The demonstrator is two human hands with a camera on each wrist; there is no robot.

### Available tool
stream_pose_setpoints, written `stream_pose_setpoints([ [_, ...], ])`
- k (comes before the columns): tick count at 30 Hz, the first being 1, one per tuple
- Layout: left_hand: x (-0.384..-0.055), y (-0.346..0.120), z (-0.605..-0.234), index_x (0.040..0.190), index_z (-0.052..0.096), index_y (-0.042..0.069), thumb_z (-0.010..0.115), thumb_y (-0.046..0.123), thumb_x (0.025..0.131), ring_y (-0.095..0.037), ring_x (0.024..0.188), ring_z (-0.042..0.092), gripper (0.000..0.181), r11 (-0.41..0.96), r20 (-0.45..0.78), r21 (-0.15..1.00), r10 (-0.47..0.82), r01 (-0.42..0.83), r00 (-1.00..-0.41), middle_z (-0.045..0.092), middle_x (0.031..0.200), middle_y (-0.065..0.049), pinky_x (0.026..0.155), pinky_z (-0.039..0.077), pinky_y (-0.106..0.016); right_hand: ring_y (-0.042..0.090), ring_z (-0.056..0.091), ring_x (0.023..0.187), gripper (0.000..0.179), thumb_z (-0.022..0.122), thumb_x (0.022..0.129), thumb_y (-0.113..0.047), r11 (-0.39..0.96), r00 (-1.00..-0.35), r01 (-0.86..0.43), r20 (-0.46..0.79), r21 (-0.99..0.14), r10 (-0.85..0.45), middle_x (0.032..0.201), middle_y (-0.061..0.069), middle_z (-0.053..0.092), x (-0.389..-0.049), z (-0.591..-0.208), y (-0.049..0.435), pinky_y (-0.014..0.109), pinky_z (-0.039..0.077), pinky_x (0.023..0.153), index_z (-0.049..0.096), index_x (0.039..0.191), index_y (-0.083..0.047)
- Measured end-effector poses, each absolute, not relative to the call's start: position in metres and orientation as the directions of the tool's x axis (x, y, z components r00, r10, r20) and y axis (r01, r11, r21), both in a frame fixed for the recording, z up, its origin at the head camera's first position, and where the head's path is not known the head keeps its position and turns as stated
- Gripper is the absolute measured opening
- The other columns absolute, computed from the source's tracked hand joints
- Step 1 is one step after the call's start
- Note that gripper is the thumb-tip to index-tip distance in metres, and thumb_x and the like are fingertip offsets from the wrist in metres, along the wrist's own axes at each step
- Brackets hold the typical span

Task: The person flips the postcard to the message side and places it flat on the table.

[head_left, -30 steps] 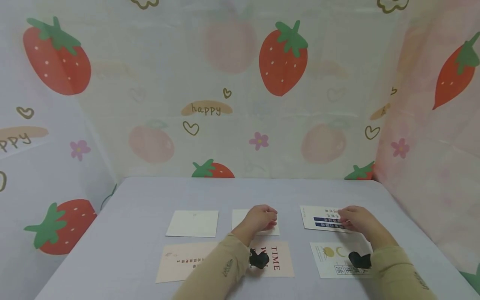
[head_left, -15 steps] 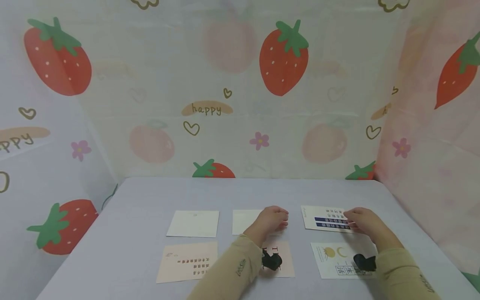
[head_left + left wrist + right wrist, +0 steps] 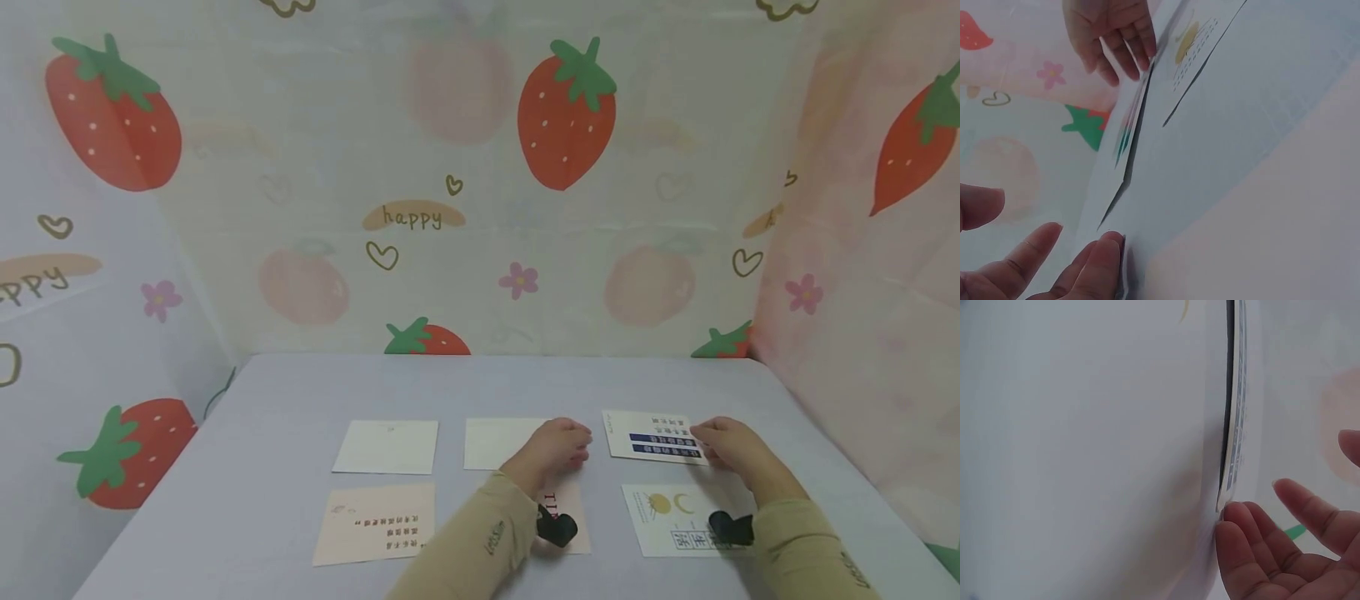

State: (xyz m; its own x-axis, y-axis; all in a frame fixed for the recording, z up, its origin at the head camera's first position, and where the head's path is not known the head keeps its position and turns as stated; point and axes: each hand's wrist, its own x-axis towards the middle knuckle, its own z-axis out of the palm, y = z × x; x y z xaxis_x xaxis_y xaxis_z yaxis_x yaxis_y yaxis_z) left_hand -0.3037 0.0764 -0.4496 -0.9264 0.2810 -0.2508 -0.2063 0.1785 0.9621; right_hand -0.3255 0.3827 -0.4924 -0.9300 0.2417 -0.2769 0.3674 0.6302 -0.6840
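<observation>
My left hand [image 3: 551,454] is at the right end of a blank white card [image 3: 491,443], covering part of it. In the left wrist view its fingers [image 3: 1100,265] are loosely bent, with the thumb apart. A white card with two dark blue bands [image 3: 652,433] lies to the right. At that card's right edge is my right hand [image 3: 737,450]; the right wrist view shows its fingertips [image 3: 1235,540] by the card's end, thumb spread away. Whether they touch the card, I cannot tell. Below the left forearm, a pink card with red letters [image 3: 573,537] is partly hidden.
Another blank card [image 3: 386,447] lies at the left of the back row. In front of it is a pink card with printed characters [image 3: 375,525]. A sun-and-moon card [image 3: 656,512] sits below the blue-banded one. Strawberry-print cloth [image 3: 322,192] walls the white table [image 3: 262,392].
My left hand has moved right across the blank card, uncovering more of it and of the left pink card. The right hand has shifted slightly right. The cards stay in place.
</observation>
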Motion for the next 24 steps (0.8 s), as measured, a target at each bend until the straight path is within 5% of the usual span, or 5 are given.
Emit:
stream_pose_setpoints([
  [9, -0.303, 0.084, -0.451, 0.103, 0.063, 0.004, 0.058, 0.016, 0.087, -0.016, 0.081, 0.061, 0.02, 0.121, -0.291, 0.956, 0.263, -0.268, -0.92, 0.062, 0.092, -0.007, 0.072, 0.052, -0.028, 0.018, 0.052, 0.081, 0.047, 0.047, 0.093, -0.03, 0.578, -0.928, 0.373, -0.301, -0.726, 0.222, 0.095, 0.013, 0.055, -0.289, -0.431, 0.341, 0.028, 0.047, 0.069, 0.045, 0.12, 0.008],
  [24, -0.304, 0.092, -0.456, 0.103, 0.061, 0.004, 0.058, 0.015, 0.087, -0.02, 0.083, 0.062, 0.02, 0.053, -0.312, 0.949, 0.274, -0.31, -0.91, 0.061, 0.095, -0.01, 0.072, 0.053, -0.03, 0.018, 0.055, 0.084, 0.049, 0.048, 0.092, -0.031, 0.572, -0.921, 0.389, -0.313, -0.722, 0.231, 0.102, 0.018, 0.058, -0.289, -0.433, 0.339, 0.025, 0.047, 0.066, 0.046, 0.12, 0.008],
])
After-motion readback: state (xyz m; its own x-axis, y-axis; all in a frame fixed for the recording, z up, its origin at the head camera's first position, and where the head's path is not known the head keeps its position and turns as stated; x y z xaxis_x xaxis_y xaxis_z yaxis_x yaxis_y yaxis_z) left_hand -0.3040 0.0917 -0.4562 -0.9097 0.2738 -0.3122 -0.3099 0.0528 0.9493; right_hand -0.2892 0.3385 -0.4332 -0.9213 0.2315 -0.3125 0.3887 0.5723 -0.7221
